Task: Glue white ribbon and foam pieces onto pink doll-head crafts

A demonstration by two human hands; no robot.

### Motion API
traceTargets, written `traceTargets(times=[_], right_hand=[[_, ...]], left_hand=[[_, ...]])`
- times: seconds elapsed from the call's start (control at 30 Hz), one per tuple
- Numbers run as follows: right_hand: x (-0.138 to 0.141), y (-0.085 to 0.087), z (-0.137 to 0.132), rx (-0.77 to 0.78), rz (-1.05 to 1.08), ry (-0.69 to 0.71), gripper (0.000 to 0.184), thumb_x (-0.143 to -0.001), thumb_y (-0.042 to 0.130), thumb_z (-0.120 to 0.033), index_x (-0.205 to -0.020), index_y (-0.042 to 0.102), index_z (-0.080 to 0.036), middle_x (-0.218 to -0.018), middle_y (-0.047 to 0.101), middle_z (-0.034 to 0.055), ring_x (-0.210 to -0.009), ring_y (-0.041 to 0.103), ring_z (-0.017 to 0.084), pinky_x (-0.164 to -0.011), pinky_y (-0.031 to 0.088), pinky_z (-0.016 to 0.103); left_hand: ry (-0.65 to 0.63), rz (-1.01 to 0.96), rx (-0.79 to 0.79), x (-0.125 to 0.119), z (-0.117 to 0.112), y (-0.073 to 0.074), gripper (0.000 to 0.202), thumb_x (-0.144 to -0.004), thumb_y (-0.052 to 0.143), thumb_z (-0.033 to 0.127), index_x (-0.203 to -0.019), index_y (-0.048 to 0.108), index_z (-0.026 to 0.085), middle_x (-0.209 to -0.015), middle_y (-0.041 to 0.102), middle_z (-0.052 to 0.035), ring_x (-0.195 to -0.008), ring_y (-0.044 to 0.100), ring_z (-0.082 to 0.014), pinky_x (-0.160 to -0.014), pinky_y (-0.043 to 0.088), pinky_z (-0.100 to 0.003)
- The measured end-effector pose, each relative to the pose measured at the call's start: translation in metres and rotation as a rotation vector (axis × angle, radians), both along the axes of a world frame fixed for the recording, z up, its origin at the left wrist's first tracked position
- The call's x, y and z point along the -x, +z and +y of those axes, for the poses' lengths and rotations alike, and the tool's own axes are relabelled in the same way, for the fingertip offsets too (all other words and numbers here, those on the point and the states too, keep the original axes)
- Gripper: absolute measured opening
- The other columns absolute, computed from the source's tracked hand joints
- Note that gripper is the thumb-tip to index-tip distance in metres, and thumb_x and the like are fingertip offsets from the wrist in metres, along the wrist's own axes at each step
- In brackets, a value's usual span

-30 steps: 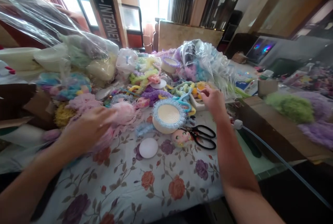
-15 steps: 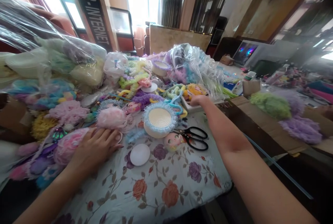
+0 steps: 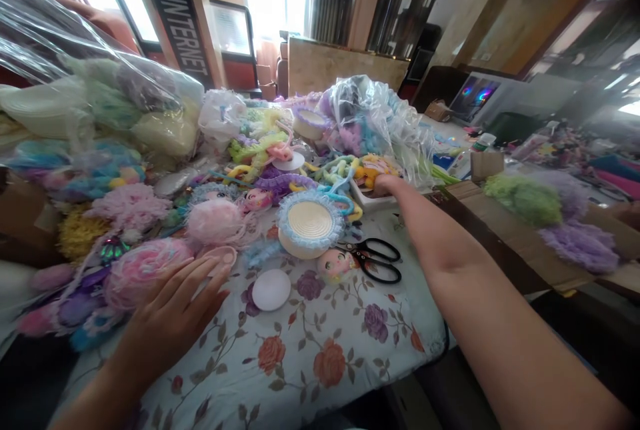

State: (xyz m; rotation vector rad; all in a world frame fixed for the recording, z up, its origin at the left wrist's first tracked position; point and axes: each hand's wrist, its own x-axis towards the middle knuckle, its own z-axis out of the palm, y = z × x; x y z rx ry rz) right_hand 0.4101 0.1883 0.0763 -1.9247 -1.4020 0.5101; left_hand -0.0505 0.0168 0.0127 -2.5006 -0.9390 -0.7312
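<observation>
My left hand (image 3: 183, 300) lies at the left of the table, palm down with its fingers stretched out. Beside its fingertips is a small pale pink disc (image 3: 223, 257), with a ball of pink fluffy yarn (image 3: 214, 222) behind it and a larger pink yarn ball (image 3: 145, 270) to the left. My right hand (image 3: 386, 185) reaches into a white tray (image 3: 373, 203) next to an orange-yellow fluffy item (image 3: 373, 167); its fingers are hidden. Between my hands stand a straw hat with blue fluffy trim (image 3: 310, 223), a doll face (image 3: 335, 263), black-handled scissors (image 3: 377, 260) and a white disc (image 3: 271, 289).
A flowered cloth (image 3: 330, 363) covers the table. Clear plastic bags (image 3: 380, 110) and heaps of coloured yarn crowd its back. On the right, an open cardboard box (image 3: 487, 230) stands near green and purple fluff (image 3: 580, 250).
My left hand has drawn back slightly toward me, off the pale pink disc, which now shows more. My right hand has gone deeper into the tray, and its fingers are now hidden.
</observation>
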Motion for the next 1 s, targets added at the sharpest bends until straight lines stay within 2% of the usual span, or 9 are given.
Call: traceTargets(times=[0.07, 0.13, 0.23, 0.33, 0.5, 0.6, 0.73, 0.87, 1.0], right_hand=[[-0.009, 0.01, 0.002, 0.124, 0.094, -0.057, 0.034, -0.097, 0.059, -0.036, -0.117, 0.064, -0.008, -0.114, 0.064, 0.009, -0.096, 0.064, 0.017, -0.087, 0.056, 0.036], [-0.017, 0.019, 0.002, 0.351, 0.015, -0.068, 0.028, -0.097, 0.062, -0.034, -0.118, 0.061, -0.016, -0.116, 0.065, 0.0081, -0.097, 0.066, 0.019, -0.082, 0.058, 0.039], [-0.025, 0.029, 0.001, 0.582, -0.063, -0.044, 0.028, -0.097, 0.062, -0.032, -0.117, 0.062, -0.013, -0.111, 0.065, 0.0076, -0.093, 0.066, 0.018, -0.08, 0.059, 0.036], [-0.028, 0.032, 0.001, 0.695, -0.126, 0.025, 0.027, -0.097, 0.061, -0.031, -0.117, 0.062, -0.012, -0.11, 0.065, 0.0075, -0.091, 0.066, 0.017, -0.079, 0.059, 0.035], [-0.029, 0.038, 0.003, 0.699, -0.142, 0.117, 0.02, -0.097, 0.062, -0.026, -0.109, 0.064, -0.01, -0.101, 0.067, 0.0052, -0.081, 0.067, 0.012, -0.072, 0.059, 0.029], [-0.028, 0.044, 0.0, 0.64, -0.059, 0.192, 0.015, -0.093, 0.064, -0.009, -0.107, 0.066, -0.009, -0.095, 0.069, 0.0022, -0.075, 0.068, 0.009, -0.07, 0.059, 0.025], [-0.026, 0.043, -0.006, 0.604, 0.064, 0.255, 0.027, -0.086, 0.057, 0.009, -0.11, 0.066, 0.0, -0.085, 0.072, 0.0019, -0.069, 0.07, 0.009, -0.074, 0.058, 0.026], [-0.023, 0.033, -0.006, 0.597, 0.103, 0.214, 0.011, -0.088, 0.061, 0.005, -0.093, 0.069, -0.001, -0.072, 0.071, 0.0006, -0.063, 0.07, 0.01, -0.07, 0.06, 0.026], [-0.02, 0.029, -0.004, 0.516, 0.134, 0.168, 0.006, -0.092, 0.062, -0.003, -0.091, 0.067, -0.007, -0.073, 0.069, -0.0025, -0.064, 0.069, 0.008, -0.067, 0.061, 0.024]], left_hand=[[0.004, -0.017, -0.043, 0.003, -0.002, -0.001, 0.08, -0.091, 0.059, 0.017, -0.16, 0.021, 0.031, -0.124, 0.069, -0.0135, -0.114, 0.066, -0.0325, -0.103, 0.05, -0.053], [0.019, -0.032, -0.064, 0.007, -0.004, -0.003, 0.079, -0.092, 0.058, 0.018, -0.16, 0.021, 0.032, -0.119, 0.07, -0.0141, -0.11, 0.068, -0.0335, -0.1, 0.052, -0.054], [0.022, -0.048, -0.045, 0.01, -0.005, -0.008, 0.079, -0.091, 0.057, 0.018, -0.159, 0.021, 0.035, -0.119, 0.07, -0.0142, -0.11, 0.068, -0.0355, -0.099, 0.053, -0.056], [0.019, -0.076, -0.027, 0.011, -0.005, -0.011, 0.08, -0.089, 0.058, 0.017, -0.159, 0.023, 0.036, -0.121, 0.069, -0.0134, -0.113, 0.066, -0.0364, -0.102, 0.051, -0.056], [0.013, -0.054, -0.033, 0.01, -0.003, -0.013, 0.081, -0.089, 0.058, 0.015, -0.159, 0.022, 0.032, -0.121, 0.069, -0.0152, -0.111, 0.066, -0.0369, -0.1, 0.051, -0.056], [0.01, -0.033, -0.057, 0.008, -0.003, -0.013, 0.084, -0.088, 0.06, 0.012, -0.16, 0.02, 0.029, -0.118, 0.07, -0.0166, -0.107, 0.068, -0.037, -0.096, 0.054, -0.055], [0.001, -0.03, -0.054, 0.007, -0.005, -0.012, 0.084, -0.088, 0.06, 0.01, -0.16, 0.02, 0.028, -0.117, 0.07, -0.0165, -0.106, 0.068, -0.0353, -0.094, 0.055, -0.053], [-0.02, -0.041, -0.059, 0.003, -0.007, -0.011, 0.077, -0.087, 0.062, 0.008, -0.155, 0.031, 0.024, -0.119, 0.067, -0.0177, -0.107, 0.067, -0.034, -0.095, 0.054, -0.051], [-0.048, -0.089, -0.018, -0.008, -0.01, -0.011, 0.052, -0.089, 0.06, 0.009, -0.138, 0.048, 0.023, -0.118, 0.067, -0.0151, -0.107, 0.066, -0.0307, -0.093, 0.054, -0.046]])
